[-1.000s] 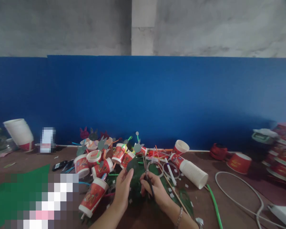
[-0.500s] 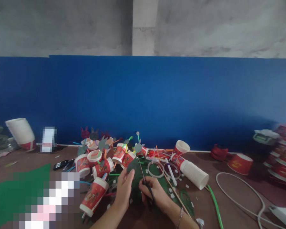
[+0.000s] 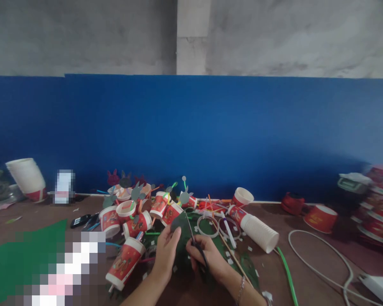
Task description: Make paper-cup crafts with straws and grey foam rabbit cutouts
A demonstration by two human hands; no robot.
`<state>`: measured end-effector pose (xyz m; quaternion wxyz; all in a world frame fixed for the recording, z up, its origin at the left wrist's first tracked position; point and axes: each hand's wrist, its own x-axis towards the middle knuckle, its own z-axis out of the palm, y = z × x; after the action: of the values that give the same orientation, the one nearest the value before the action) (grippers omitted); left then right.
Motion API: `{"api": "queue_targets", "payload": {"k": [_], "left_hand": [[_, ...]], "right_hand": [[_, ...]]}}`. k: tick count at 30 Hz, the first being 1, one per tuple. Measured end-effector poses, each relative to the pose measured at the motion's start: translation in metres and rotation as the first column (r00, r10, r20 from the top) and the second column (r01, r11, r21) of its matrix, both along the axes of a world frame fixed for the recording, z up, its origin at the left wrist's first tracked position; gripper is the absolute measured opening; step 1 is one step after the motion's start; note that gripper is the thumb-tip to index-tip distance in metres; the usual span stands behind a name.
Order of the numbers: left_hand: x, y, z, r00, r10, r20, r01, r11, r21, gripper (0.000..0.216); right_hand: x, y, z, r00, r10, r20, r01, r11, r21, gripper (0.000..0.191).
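Note:
My left hand (image 3: pixel 167 250) pinches a dark grey-green sheet piece (image 3: pixel 179 222) between thumb and fingers. In my right hand (image 3: pixel 210 256) is a pair of scissors (image 3: pixel 205 260) with black handles, my fingers closed round them. Their blades point up and away, along the right side of the sheet piece. Whether the blades are parted is hard to tell. Below both hands lies dark green sheet material (image 3: pixel 185 257) scattered with small white scraps. A red paper cup (image 3: pixel 126 262) rests tilted to the left of my left hand.
Several red paper cups with straws and grey animal-shaped cut-outs (image 3: pixel 138 192) crowd the back. Tape rolls (image 3: pixel 198 225), a marker (image 3: pixel 228 230) and a cup stack (image 3: pixel 260 233) lie right of centre. A white cable (image 3: pixel 330 239) loops at right; a green sheet (image 3: pixel 25 259) lies left.
Both hands, the sheet piece and the scissors stay almost where they were. The scissor blades have shifted slightly against the sheet; the whole view has moved a little.

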<state>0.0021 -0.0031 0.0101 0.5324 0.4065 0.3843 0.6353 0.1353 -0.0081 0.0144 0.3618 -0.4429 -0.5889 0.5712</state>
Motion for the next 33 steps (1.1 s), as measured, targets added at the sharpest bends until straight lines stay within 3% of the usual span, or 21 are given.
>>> {"api": "queue_targets", "payload": {"k": [33], "left_hand": [[-0.0014,0.0013,-0.0007,0.999,-0.029,0.02,0.029,1.0,-0.012,0.031]], "right_hand": [[-0.0004,0.0021,-0.0044,1.0,-0.004,0.004,0.004,0.999,0.046,0.036]]}}
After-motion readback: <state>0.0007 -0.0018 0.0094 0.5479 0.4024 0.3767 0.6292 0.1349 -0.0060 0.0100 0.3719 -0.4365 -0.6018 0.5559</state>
